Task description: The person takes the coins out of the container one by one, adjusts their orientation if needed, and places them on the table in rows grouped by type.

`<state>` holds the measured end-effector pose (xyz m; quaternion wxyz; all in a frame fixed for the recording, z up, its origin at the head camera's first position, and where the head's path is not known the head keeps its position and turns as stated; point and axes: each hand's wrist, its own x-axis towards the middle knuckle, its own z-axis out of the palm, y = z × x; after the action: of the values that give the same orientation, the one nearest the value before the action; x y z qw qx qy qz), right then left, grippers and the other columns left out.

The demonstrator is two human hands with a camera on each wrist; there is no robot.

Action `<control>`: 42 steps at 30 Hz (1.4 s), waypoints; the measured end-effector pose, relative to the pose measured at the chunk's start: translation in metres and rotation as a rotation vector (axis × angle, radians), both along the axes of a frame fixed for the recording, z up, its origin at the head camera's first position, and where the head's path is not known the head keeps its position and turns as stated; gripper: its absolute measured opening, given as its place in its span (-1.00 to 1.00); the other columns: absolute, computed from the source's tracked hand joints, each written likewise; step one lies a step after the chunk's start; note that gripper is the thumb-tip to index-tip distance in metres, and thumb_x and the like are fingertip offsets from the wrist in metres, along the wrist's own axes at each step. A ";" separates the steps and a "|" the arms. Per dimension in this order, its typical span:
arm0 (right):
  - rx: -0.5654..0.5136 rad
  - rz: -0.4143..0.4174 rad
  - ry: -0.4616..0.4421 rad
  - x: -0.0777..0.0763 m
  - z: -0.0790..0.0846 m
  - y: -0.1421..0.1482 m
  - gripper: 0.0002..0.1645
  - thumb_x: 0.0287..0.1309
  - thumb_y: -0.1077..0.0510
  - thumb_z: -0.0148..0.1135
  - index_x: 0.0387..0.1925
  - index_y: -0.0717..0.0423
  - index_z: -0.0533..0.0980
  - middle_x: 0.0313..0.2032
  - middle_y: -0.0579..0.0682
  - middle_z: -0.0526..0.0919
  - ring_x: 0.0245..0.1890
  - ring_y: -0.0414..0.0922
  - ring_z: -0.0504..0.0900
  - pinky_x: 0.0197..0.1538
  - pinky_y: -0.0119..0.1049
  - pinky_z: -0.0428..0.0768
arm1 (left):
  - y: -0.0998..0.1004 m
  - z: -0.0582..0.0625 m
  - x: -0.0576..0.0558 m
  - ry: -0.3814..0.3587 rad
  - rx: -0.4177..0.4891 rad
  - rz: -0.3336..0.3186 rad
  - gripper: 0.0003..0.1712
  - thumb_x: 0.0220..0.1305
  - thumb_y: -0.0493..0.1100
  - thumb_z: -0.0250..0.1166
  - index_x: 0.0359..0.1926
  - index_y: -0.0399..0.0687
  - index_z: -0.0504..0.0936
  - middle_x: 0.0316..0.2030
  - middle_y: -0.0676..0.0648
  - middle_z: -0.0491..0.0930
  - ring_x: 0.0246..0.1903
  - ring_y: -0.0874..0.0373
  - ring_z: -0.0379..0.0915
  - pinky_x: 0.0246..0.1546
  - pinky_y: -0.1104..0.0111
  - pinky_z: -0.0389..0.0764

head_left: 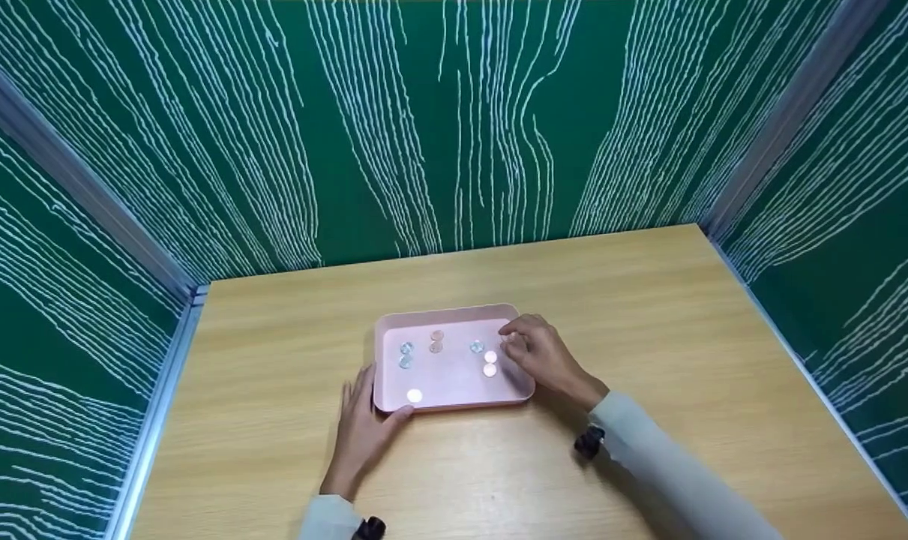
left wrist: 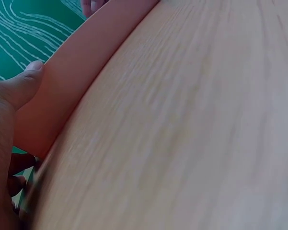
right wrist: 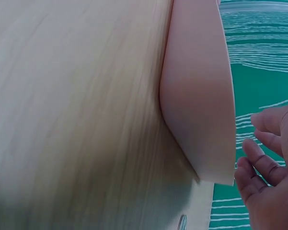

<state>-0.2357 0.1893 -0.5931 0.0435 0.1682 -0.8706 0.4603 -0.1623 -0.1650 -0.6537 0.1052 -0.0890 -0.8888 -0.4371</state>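
Note:
A shallow pink tray [head_left: 454, 375] sits on the table with several small round discs in it. A pair of pale blue discs [head_left: 406, 355] lies at left, with two orange-brown discs [head_left: 436, 342] behind. A single blue disc [head_left: 477, 346] and two white discs [head_left: 490, 364] are toward the right; another white disc [head_left: 415, 395] lies near the front left corner. My left hand [head_left: 365, 431] holds that corner, thumb at the front rim, fingers along the left side. Over the right rim, my right hand [head_left: 547, 356] has loosely bent fingers; no disc shows between them.
The wooden table [head_left: 289, 330] extends around the tray. Green panels [head_left: 498, 150] with wavy white lines stand behind and at both sides, joined by metal posts [head_left: 783, 120]. A dark band [head_left: 588, 442] is on the right wrist, another [head_left: 371, 528] on the left.

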 end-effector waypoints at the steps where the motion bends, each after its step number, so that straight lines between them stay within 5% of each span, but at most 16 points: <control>1: 0.007 0.010 0.000 -0.001 0.000 -0.002 -0.79 0.38 0.39 0.43 0.01 0.35 0.74 0.01 0.17 0.78 0.13 0.11 0.65 0.31 0.11 0.68 | 0.000 0.000 0.000 -0.003 0.004 0.000 0.23 0.24 0.22 0.63 0.68 -0.29 0.25 0.61 -0.34 0.33 0.65 -0.38 0.10 0.73 -0.21 -0.21; 16: 0.238 0.125 0.041 -0.017 -0.001 -0.017 -0.75 0.31 0.37 0.47 -0.01 0.40 0.74 -0.03 0.17 0.76 0.06 0.09 0.65 0.25 0.07 0.70 | 0.006 0.001 -0.001 -0.032 0.008 0.001 0.27 0.24 0.24 0.63 0.71 -0.27 0.20 0.65 -0.37 0.24 0.67 -0.36 0.04 0.74 -0.19 -0.24; 21: 0.341 0.177 0.117 -0.024 -0.002 -0.022 -0.83 0.26 0.37 0.48 -0.13 0.38 0.75 -0.14 0.19 0.80 0.01 0.14 0.71 0.25 0.11 0.69 | 0.008 0.001 -0.001 -0.036 0.009 0.002 0.26 0.26 0.24 0.61 0.71 -0.28 0.20 0.65 -0.38 0.24 0.67 -0.37 0.04 0.74 -0.21 -0.23; 34: 0.488 0.105 0.074 -0.032 -0.004 -0.038 -0.92 0.31 0.22 0.57 -0.22 0.16 0.81 -0.05 0.05 0.71 0.30 0.13 0.47 0.53 0.06 0.41 | 0.005 0.004 0.003 -0.077 0.003 0.040 0.27 0.23 0.26 0.63 0.72 -0.21 0.21 0.66 -0.36 0.23 0.69 -0.37 -0.02 0.74 -0.21 -0.16; 42: 0.578 0.152 0.243 -0.032 -0.003 -0.045 -0.84 0.24 0.29 0.54 -0.28 0.22 0.65 -0.13 0.19 0.65 0.22 0.36 0.54 0.48 0.29 0.40 | 0.000 0.005 0.003 -0.094 0.012 0.043 0.27 0.24 0.28 0.62 0.72 -0.20 0.21 0.67 -0.35 0.21 0.70 -0.39 -0.07 0.73 -0.23 -0.19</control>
<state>-0.2677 0.1439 -0.5962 0.0628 0.2919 -0.9387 0.1726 -0.1595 -0.1646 -0.6487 0.0733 -0.0486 -0.8919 -0.4436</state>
